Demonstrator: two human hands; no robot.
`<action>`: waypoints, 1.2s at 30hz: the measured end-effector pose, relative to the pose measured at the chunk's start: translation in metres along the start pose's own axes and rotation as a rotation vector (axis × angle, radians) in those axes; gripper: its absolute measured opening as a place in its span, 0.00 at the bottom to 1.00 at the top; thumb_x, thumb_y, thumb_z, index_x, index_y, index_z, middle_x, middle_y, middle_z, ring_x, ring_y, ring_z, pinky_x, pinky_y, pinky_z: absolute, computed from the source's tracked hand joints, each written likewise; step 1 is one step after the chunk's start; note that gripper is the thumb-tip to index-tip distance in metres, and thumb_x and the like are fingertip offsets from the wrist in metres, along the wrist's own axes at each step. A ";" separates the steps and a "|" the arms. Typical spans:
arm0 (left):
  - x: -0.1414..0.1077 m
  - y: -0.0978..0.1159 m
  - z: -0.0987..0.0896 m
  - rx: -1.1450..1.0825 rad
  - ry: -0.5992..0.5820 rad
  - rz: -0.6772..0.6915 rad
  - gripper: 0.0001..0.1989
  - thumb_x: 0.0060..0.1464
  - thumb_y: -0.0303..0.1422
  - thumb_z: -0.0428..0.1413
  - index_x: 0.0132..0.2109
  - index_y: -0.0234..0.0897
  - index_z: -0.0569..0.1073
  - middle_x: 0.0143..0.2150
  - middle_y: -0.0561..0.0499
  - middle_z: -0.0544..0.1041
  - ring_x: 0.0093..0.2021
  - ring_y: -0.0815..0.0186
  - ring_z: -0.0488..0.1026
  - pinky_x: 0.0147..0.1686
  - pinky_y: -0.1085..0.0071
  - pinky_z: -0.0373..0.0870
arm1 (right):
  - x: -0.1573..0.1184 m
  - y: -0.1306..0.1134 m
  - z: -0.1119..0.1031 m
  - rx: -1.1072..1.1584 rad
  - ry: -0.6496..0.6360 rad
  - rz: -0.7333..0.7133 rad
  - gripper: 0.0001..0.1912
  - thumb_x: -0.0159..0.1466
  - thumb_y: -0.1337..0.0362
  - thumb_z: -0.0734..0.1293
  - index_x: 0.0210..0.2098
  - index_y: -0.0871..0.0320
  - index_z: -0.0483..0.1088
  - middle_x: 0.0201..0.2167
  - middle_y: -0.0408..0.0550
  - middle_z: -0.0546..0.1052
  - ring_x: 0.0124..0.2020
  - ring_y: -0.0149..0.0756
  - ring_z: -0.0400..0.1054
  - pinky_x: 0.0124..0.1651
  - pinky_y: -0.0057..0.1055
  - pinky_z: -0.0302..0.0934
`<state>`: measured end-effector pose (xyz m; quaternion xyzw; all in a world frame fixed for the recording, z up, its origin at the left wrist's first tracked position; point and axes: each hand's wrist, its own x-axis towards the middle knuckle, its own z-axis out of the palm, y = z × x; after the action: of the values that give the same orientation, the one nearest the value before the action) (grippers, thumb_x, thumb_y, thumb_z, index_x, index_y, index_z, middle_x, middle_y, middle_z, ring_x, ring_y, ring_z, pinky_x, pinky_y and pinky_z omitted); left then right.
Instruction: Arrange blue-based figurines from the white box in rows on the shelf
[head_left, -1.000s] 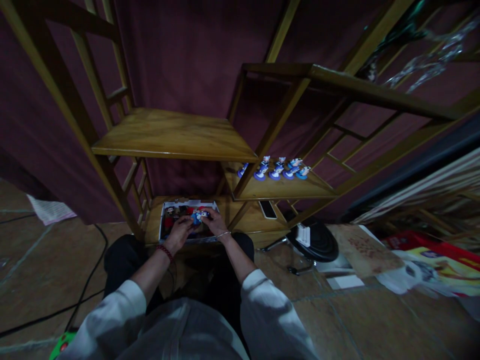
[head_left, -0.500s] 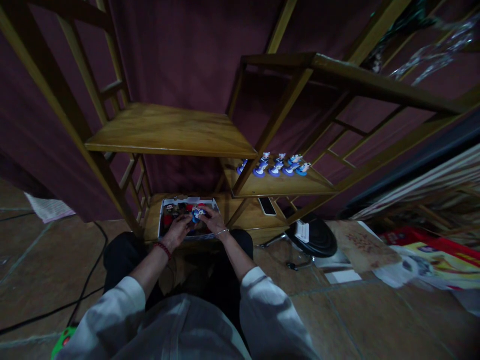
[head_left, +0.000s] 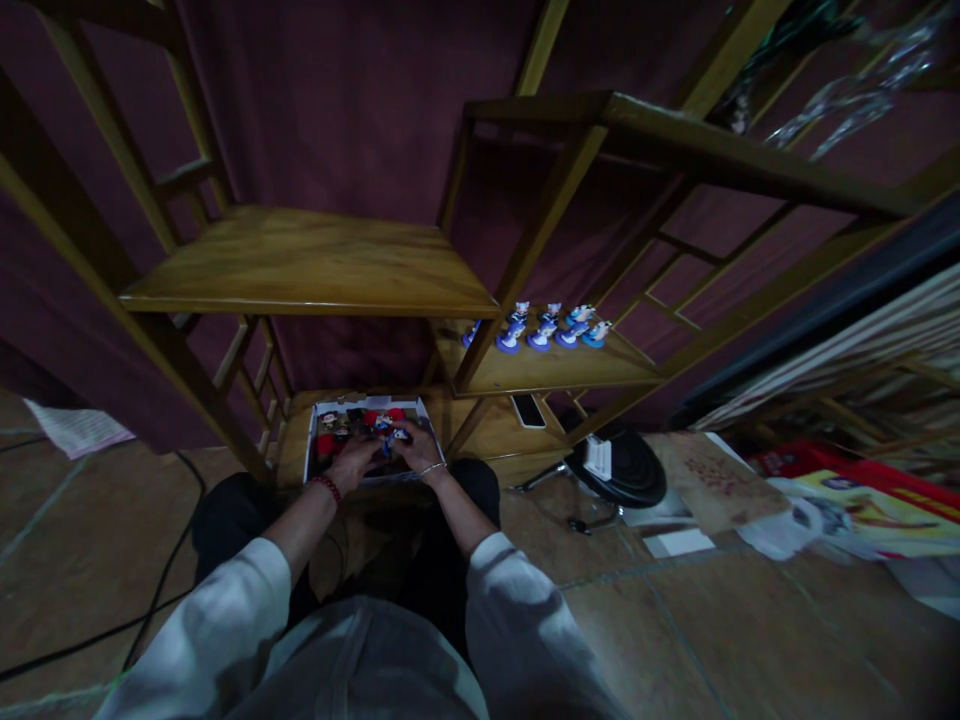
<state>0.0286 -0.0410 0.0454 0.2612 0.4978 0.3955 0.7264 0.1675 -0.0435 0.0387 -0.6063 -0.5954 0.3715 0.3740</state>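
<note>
A white-edged box (head_left: 310, 440) with red, black and white figurines inside stands on the bottom shelf (head_left: 450, 425). Over the box, my left hand (head_left: 352, 462) and my right hand (head_left: 418, 450) meet at a small blue and white figurine (head_left: 393, 438). The fingers of both are closed around its sides, partly hidden by the dim light. A red bead bracelet circles my left wrist, and a thin silver one my right. On the shelf at the right, several purple-based figurines (head_left: 543, 335) stand upright in a row.
Wooden shelf (head_left: 315, 260) juts out above the box. A phone (head_left: 528, 410) lies on the bottom shelf. At the right are a black round stool (head_left: 626, 470), cardboard (head_left: 712, 480) and a red-yellow package (head_left: 870, 510). Black cable (head_left: 176, 550) runs over the floor at left.
The view has shifted slightly, so the shelves appear further left. Both hands have lowered the blue and white figurine a little toward the box.
</note>
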 end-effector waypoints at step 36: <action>0.036 0.023 -0.013 0.413 -0.128 -0.102 0.06 0.37 0.27 0.61 0.29 0.33 0.75 0.30 0.46 0.75 0.33 0.66 0.71 0.32 0.72 0.67 | 0.023 0.025 -0.008 -0.218 0.070 0.054 0.15 0.55 0.71 0.61 0.42 0.54 0.68 0.36 0.45 0.74 0.39 0.35 0.69 0.47 0.32 0.61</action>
<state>0.0164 0.0013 0.0395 0.4036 0.5336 0.2306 0.7066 0.1862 -0.0210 0.0200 -0.6717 -0.6025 0.2931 0.3161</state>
